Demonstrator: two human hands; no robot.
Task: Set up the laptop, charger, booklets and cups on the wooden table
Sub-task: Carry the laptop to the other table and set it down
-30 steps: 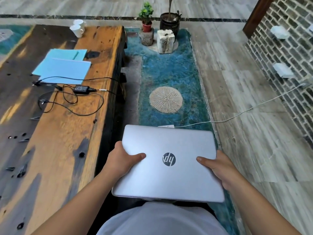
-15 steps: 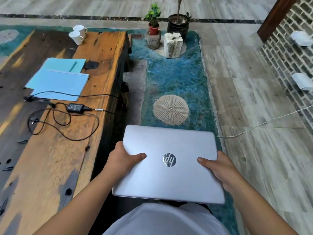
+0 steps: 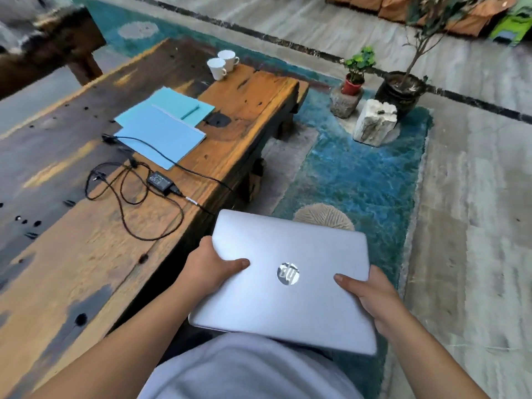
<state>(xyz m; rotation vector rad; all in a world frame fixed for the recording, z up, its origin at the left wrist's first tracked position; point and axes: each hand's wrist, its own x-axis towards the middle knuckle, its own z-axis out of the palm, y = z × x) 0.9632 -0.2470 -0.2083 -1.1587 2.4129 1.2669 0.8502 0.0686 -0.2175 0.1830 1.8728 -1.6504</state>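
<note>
I hold a closed silver laptop (image 3: 288, 277) in front of my waist, off the table's right side. My left hand (image 3: 210, 266) grips its left edge and my right hand (image 3: 368, 292) grips its right edge, thumbs on the lid. On the wooden table (image 3: 86, 269) to my left lies a black charger brick (image 3: 159, 180) with its loose, looped cable. Beyond it lie two light blue booklets (image 3: 162, 133), overlapping, with a blue pen (image 3: 190, 113) on the far one. Two white cups (image 3: 221, 64) stand side by side at the table's far end.
A blue rug (image 3: 359, 174) covers the floor right of the table. At its far end stand a pale stone block (image 3: 374, 123), a small plant in a red pot (image 3: 352, 82) and a large black planter (image 3: 401, 89). A dark bench (image 3: 43, 50) sits at far left.
The view has turned left and lifted, so the table now lies more ahead of me. The laptop has tilted slightly clockwise in my hands. Objects on the table have not moved.
</note>
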